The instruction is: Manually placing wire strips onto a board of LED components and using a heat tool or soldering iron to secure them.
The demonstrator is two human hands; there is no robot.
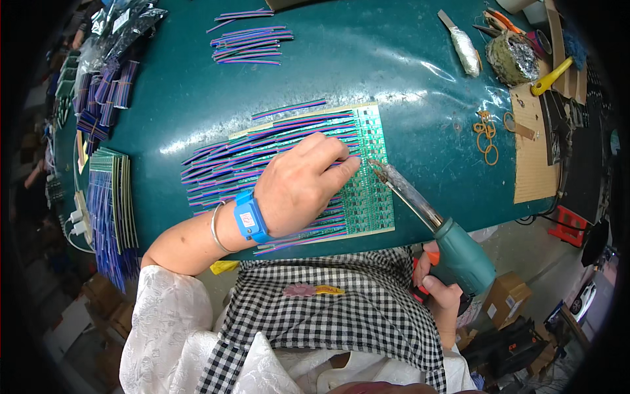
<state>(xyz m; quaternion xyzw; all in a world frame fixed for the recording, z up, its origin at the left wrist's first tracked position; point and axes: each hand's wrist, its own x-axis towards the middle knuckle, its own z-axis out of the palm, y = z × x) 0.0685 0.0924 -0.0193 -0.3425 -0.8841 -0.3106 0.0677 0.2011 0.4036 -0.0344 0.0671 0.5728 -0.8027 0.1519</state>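
A green circuit board panel (380, 210) lies near the table's front edge, with rows of small components at its right side. Several flat multicoloured wire strips (226, 164) run leftward from it. My left hand (302, 180), with a blue wrist strap (251, 217), rests over the strips, thumb and forefinger pinched at a wire end by the board; the fingers partly hide that end. In my right hand (443, 295), at the table edge, is a soldering iron (462, 256) with a thick green handle. Its tip reaches the board just right of my left fingertips.
Loose wire strips (251, 44) lie at the back. Stacked wired boards (111, 197) and bundled strips (98, 98) sit at left. Rubber bands (485, 134), a tape-wrapped blade (464, 51), a round pot (512, 59) and a cardboard sheet (535, 177) are at right.
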